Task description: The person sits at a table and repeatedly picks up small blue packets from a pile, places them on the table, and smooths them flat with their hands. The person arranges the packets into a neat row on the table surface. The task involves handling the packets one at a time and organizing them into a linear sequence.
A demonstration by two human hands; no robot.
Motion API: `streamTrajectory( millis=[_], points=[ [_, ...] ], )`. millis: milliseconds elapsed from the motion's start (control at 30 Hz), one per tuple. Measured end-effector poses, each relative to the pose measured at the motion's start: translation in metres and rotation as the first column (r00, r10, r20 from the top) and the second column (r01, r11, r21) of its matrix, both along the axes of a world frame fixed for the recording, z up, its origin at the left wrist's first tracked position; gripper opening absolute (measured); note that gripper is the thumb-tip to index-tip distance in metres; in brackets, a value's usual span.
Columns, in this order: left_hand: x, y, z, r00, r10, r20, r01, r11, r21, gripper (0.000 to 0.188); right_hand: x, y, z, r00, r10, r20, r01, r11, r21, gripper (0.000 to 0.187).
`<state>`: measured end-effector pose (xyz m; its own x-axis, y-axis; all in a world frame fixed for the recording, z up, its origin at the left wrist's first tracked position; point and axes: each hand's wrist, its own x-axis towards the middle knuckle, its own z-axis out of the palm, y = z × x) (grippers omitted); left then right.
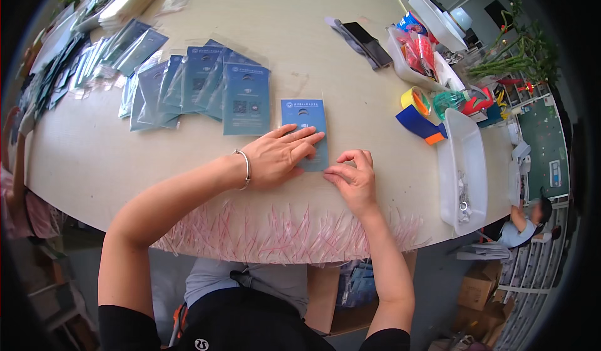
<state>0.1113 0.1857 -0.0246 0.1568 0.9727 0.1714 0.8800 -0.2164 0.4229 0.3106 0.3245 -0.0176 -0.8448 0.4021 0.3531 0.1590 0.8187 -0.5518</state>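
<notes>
A blue card in a clear plastic sleeve (315, 116) lies on the table in front of me. My left hand (278, 157) rests flat over its lower half, fingers stretched across it, a bangle on the wrist. At the card's lower right corner, my right hand (354, 179) has thumb and forefinger pinched together; whatever is between them is too small to make out. Up and to the left, an overlapping fan of sleeved blue cards (247, 88) covers part of the table.
Pink and clear strips (282, 232) line the near table edge. On the right are a long white bin (446, 182), yellow tape (416, 100), a green tape dispenser (449, 102) and a dark phone (366, 44). More sleeved cards (134, 44) lie far left. Other people sit at both sides.
</notes>
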Motion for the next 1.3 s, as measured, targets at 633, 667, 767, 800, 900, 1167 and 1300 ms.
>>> streamTrajectory(
  millis=[633,667,767,800,900,1167,1300],
  points=[
    [0.004,-0.029,0.003,0.968,0.143,0.208,-0.175,0.974,0.144,0.014,0.007,-0.011,0.007,0.973,-0.184,0.143,0.211,0.955,-0.209,0.012],
    [0.008,-0.03,0.004,0.958,0.175,0.227,-0.21,0.967,0.145,0.014,0.008,-0.012,0.006,0.972,-0.186,0.141,0.214,0.954,-0.211,0.012],
    [0.014,-0.029,0.007,0.922,0.249,0.295,-0.285,0.955,0.085,0.011,0.01,-0.012,0.004,0.973,-0.186,0.138,0.205,0.968,-0.142,0.011],
    [0.014,-0.03,0.007,0.911,0.267,0.315,-0.312,0.945,0.098,0.01,0.01,-0.012,0.004,0.971,-0.185,0.149,0.207,0.968,-0.143,0.011],
    [0.017,-0.031,0.005,0.867,0.33,0.373,-0.395,0.912,0.112,0.009,0.011,-0.013,0.005,0.965,-0.187,0.185,0.214,0.967,-0.137,0.011],
    [0.022,-0.032,0.006,0.787,0.458,0.413,-0.527,0.847,0.063,0.007,0.009,-0.018,0.01,0.937,-0.226,0.267,0.266,0.956,-0.125,0.016],
    [0.021,-0.034,0.004,0.79,0.475,0.387,-0.535,0.843,0.056,0.008,0.005,-0.021,0.018,0.915,-0.234,0.328,0.284,0.952,-0.113,0.016]
  ],
)
